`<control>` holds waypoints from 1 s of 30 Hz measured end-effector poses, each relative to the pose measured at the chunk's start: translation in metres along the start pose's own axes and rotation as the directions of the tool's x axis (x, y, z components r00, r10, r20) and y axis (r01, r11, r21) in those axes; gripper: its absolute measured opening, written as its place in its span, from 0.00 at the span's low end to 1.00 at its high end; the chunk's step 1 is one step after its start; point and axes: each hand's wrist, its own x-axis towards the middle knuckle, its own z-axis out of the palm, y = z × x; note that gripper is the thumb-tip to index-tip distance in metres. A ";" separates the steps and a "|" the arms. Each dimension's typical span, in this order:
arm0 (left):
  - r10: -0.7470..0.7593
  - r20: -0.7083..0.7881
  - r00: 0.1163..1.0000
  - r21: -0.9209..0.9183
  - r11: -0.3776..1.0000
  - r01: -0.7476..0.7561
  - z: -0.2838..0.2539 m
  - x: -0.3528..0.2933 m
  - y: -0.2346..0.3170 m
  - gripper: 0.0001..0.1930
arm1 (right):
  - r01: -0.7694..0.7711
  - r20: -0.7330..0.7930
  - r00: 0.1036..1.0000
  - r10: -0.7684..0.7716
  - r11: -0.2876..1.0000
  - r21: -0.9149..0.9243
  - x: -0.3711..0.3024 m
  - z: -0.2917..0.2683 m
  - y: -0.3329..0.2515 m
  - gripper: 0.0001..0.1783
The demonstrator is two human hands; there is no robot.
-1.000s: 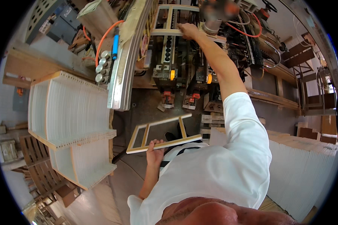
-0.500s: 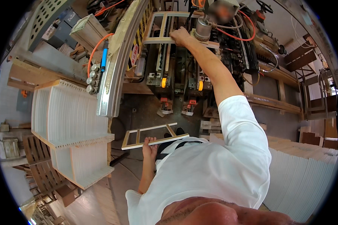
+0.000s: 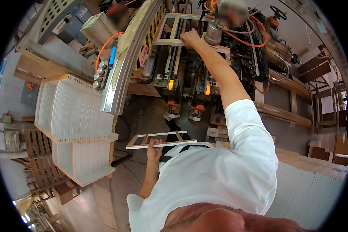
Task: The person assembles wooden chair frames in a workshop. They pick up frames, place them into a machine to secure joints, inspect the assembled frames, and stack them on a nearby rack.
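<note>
My left hand (image 3: 154, 151) is closed around the near rail of a small wooden frame (image 3: 174, 144) with white edges and crossbars, holding it low in front of my waist. Stretched far forward, my right hand (image 3: 191, 39) has its fingers curled at the near rail of a second wooden frame (image 3: 167, 41), which lies across the machine (image 3: 174, 79); the fingertips are partly hidden. Just right of that hand stands a metal cylinder (image 3: 213, 33) of the machine, with hoses running from it.
A metal beam (image 3: 118, 85) with a blue marker-like stick (image 3: 112, 58) and several round knobs runs along the left. Beyond it stand stacked white-edged frames (image 3: 83, 108). More white stacked pieces (image 3: 301, 189) are at my right. An orange hose (image 3: 255, 43) loops beside the cylinder.
The frame in my left hand has tipped and now looks narrower. My view has shifted slightly, and a dark shoe shows farther forward. My right hand stays at the frame on the machine.
</note>
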 end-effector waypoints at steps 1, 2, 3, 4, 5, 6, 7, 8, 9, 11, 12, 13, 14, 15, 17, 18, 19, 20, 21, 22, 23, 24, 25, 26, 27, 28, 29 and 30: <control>0.011 0.001 1.000 -0.012 1.000 -0.011 -0.001 -0.002 0.000 0.10 | -0.002 0.014 1.000 0.002 1.000 0.000 0.000 -0.001 -0.001 0.14; 0.019 0.006 1.000 -0.023 1.000 -0.019 -0.003 -0.005 0.000 0.10 | -0.008 0.028 1.000 0.008 1.000 -0.002 -0.001 -0.002 -0.002 0.14; 0.028 0.009 1.000 -0.034 0.999 -0.028 -0.005 -0.008 0.000 0.10 | -0.014 0.035 0.999 0.014 1.000 -0.002 -0.002 -0.003 -0.003 0.14; 0.031 0.003 1.000 -0.052 0.998 -0.031 -0.007 -0.011 -0.001 0.09 | -0.019 0.043 0.999 0.019 1.000 -0.003 -0.002 -0.006 -0.003 0.14; 0.035 -0.002 0.999 -0.064 0.997 -0.035 -0.005 -0.015 0.001 0.08 | -0.028 0.047 0.999 0.028 1.000 0.001 -0.001 -0.006 0.000 0.14; 0.040 -0.007 0.999 -0.076 0.996 -0.040 -0.003 -0.018 0.004 0.08 | -0.045 0.044 0.998 0.045 0.999 0.000 -0.001 -0.004 0.002 0.14; 0.064 -0.003 0.998 -0.074 0.995 -0.065 -0.001 -0.021 0.006 0.07 | -0.063 0.040 0.997 0.063 0.998 -0.001 0.000 0.000 0.003 0.14; 0.092 -0.003 0.996 -0.077 0.993 -0.092 0.002 -0.027 0.008 0.08 | -0.073 0.037 0.997 0.073 0.997 -0.001 0.000 0.002 0.001 0.14; 0.120 -0.003 0.993 -0.080 0.990 -0.120 0.004 -0.032 0.010 0.09 | -0.066 -0.017 0.998 0.065 0.997 -0.028 -0.006 0.000 -0.002 0.13; 0.186 0.077 0.980 -0.012 0.983 -0.185 0.016 -0.046 0.017 0.15 | -0.122 -0.086 0.989 0.119 0.992 -0.035 -0.007 0.002 -0.003 0.14; 0.217 0.117 0.969 0.015 0.975 -0.220 0.020 -0.051 0.020 0.18 | -0.145 -0.121 0.983 0.140 0.989 -0.040 -0.007 0.001 -0.007 0.14; 0.228 0.203 0.952 0.000 0.972 -0.233 0.018 -0.054 0.022 0.25 | -0.139 -0.183 0.975 0.122 0.987 -0.080 -0.008 -0.001 -0.014 0.19; 0.261 0.182 0.948 0.043 0.961 -0.273 0.019 -0.058 0.022 0.24 | -0.058 -0.282 0.956 0.080 0.995 0.085 -0.014 -0.002 -0.032 0.21; 0.302 0.147 0.942 0.077 0.946 -0.315 0.025 -0.067 0.022 0.24 | 0.057 -0.378 0.925 0.040 0.969 0.242 -0.027 -0.010 -0.061 0.22; 0.382 0.056 0.923 0.152 0.910 -0.386 0.045 -0.082 0.025 0.24 | 0.269 -0.431 0.902 0.007 0.772 0.576 -0.074 -0.028 -0.123 0.27; 0.442 0.036 0.897 0.209 0.874 -0.439 0.048 -0.087 0.026 0.25 | 0.322 -0.376 0.926 -0.029 0.580 0.749 -0.113 -0.032 -0.161 0.31; 0.491 0.028 0.871 0.259 0.838 -0.481 0.057 -0.095 0.029 0.23 | 0.326 -0.300 0.945 -0.128 0.388 0.862 -0.151 -0.012 -0.191 0.33; 0.543 0.006 0.839 0.304 0.799 -0.519 0.067 -0.103 0.034 0.22 | 0.096 -0.006 0.940 -0.342 0.247 0.964 -0.199 -0.021 -0.221 0.34; 0.600 0.070 0.797 0.287 0.753 -0.592 0.070 -0.108 0.039 0.20 | 0.258 -0.086 0.892 -0.443 0.344 0.903 -0.235 -0.004 -0.245 0.36; 0.661 0.113 0.742 0.350 0.672 -0.652 0.075 -0.115 0.046 0.16 | 0.414 -0.165 0.841 -0.515 0.416 0.810 -0.266 0.010 -0.267 0.36; 0.720 0.169 0.674 0.396 0.576 -0.715 0.079 -0.121 0.054 0.13 | 0.389 -0.176 0.854 -0.491 0.376 0.841 -0.293 0.029 -0.290 0.36; 0.681 0.185 0.709 0.506 0.552 -0.662 0.088 -0.136 0.065 0.16 | 0.277 -0.087 0.882 -0.462 0.361 0.890 -0.317 0.029 -0.305 0.28; 0.681 0.216 0.700 0.562 0.500 -0.659 0.087 -0.147 0.070 0.16 | 0.202 -0.095 0.914 -0.394 0.239 0.950 -0.332 0.029 -0.322 0.25; 0.678 0.248 0.692 0.613 0.443 -0.654 0.082 -0.157 0.075 0.16 | 0.130 -0.089 0.942 -0.324 0.107 0.986 -0.342 0.029 -0.341 0.22; 0.692 0.251 0.677 0.648 0.400 -0.648 0.085 -0.177 0.083 0.16 | 0.143 -0.108 0.949 -0.298 0.097 0.985 -0.350 0.023 -0.354 0.21; 0.703 0.256 0.664 0.681 0.356 -0.640 0.088 -0.200 0.090 0.17 | 0.156 -0.127 0.955 -0.268 0.089 0.984 -0.358 0.015 -0.366 0.20; 0.708 0.270 0.652 0.714 0.308 -0.629 0.091 -0.224 0.097 0.18 | 0.167 -0.145 0.962 -0.229 0.079 0.983 -0.366 0.007 -0.375 0.20; 0.810 0.339 0.479 0.688 0.134 -0.713 0.086 -0.242 0.101 0.21 | 0.139 -0.123 0.962 -0.243 0.052 0.989 -0.371 0.000 -0.382 0.20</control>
